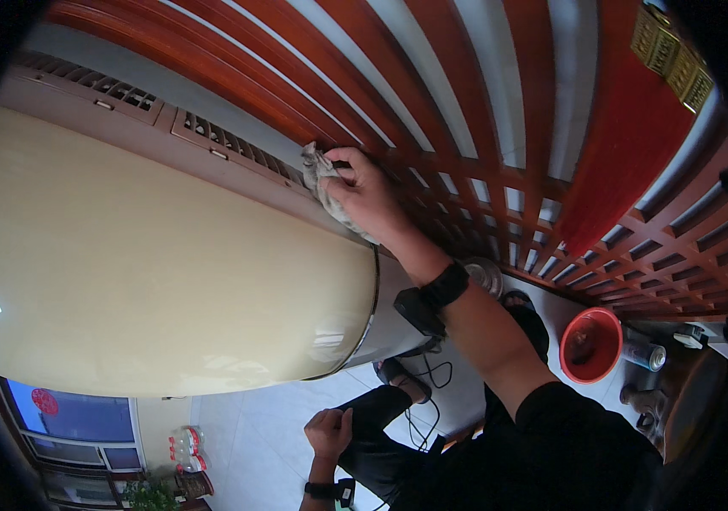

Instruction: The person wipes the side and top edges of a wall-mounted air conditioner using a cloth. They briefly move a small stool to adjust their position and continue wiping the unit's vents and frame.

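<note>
My right hand (pixel 364 195) is pinching a crumpled grey cloth (pixel 332 191). The cloth lies against the rear side edge of a tall appliance with a glossy cream panel (pixel 166 255), apparently a floor-standing air conditioner. Slatted vent grilles (pixel 236 144) run along that edge, and the cloth covers the end of one. Just beyond my fingers stands a reddish-brown wooden lattice screen (pixel 440 134). My left hand (pixel 329 431) is curled into a loose fist by my bent knee, with nothing visible in it.
A red plastic bucket (pixel 591 345) sits on the tiled floor near a spray can (pixel 645 355). Black cables (pixel 424 415) trail by my feet. A red tassel (pixel 626 160) with gold ornaments hangs on the screen. Packed plastic bottles (pixel 186 449) and a potted plant (pixel 150 493) stand near the window (pixel 76 412).
</note>
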Tool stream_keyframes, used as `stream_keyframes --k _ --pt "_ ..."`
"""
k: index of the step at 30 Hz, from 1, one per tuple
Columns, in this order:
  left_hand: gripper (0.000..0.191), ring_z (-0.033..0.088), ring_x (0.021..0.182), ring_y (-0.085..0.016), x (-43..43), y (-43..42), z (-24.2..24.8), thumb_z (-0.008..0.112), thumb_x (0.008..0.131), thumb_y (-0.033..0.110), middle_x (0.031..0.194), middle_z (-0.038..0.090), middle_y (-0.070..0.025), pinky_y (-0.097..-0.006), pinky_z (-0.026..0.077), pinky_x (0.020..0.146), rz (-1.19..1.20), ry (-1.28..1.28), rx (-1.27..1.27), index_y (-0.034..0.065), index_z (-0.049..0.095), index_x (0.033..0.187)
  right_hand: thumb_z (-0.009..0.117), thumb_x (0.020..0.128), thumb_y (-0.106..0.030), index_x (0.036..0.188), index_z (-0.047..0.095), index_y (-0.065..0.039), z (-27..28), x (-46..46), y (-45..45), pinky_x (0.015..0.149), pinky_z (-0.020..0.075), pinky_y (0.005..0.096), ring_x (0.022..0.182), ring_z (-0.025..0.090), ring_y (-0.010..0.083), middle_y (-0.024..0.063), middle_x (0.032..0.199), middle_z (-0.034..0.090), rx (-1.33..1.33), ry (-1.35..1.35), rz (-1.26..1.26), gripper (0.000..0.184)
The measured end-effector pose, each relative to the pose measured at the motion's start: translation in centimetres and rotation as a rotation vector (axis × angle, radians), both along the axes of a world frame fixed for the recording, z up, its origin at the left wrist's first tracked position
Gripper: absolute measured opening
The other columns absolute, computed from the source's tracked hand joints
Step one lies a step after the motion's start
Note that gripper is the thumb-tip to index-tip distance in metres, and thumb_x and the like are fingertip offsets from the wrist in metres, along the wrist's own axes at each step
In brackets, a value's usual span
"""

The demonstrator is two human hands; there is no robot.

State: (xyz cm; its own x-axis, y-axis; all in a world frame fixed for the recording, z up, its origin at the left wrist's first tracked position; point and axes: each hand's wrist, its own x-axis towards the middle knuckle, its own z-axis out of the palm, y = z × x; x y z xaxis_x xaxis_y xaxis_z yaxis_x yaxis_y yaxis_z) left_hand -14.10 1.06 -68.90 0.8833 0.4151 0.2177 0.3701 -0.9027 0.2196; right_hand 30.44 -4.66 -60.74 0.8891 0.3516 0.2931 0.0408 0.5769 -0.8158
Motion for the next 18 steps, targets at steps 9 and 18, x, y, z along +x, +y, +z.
stream_keyframes --k 9,18 --pt "0.029 0.055 0.050 -0.028 1.5 -0.3 0.3 0.077 0.083 0.020 0.056 0.055 -0.0069 -0.0383 0.042 0.046 -0.018 0.005 0.008 0.0100 0.060 0.062 0.072 0.094 -0.017 0.117 0.070 0.001 0.7 0.7 -1.7 0.081 0.0525 0.0255 0.095 0.067 0.0108 0.0103 0.113 0.073 -0.225 -0.047 0.131 0.029" --pt "0.029 0.056 0.051 -0.029 1.2 -0.4 0.6 0.076 0.084 0.018 0.057 0.055 -0.0081 -0.0397 0.043 0.047 -0.008 0.031 0.019 0.0084 0.059 0.062 0.066 0.097 -0.034 0.107 0.077 -0.010 3.5 -0.3 -5.6 0.073 0.0551 0.0354 0.077 0.072 0.0283 0.0172 0.090 0.073 -0.681 -0.493 -0.255 0.029"
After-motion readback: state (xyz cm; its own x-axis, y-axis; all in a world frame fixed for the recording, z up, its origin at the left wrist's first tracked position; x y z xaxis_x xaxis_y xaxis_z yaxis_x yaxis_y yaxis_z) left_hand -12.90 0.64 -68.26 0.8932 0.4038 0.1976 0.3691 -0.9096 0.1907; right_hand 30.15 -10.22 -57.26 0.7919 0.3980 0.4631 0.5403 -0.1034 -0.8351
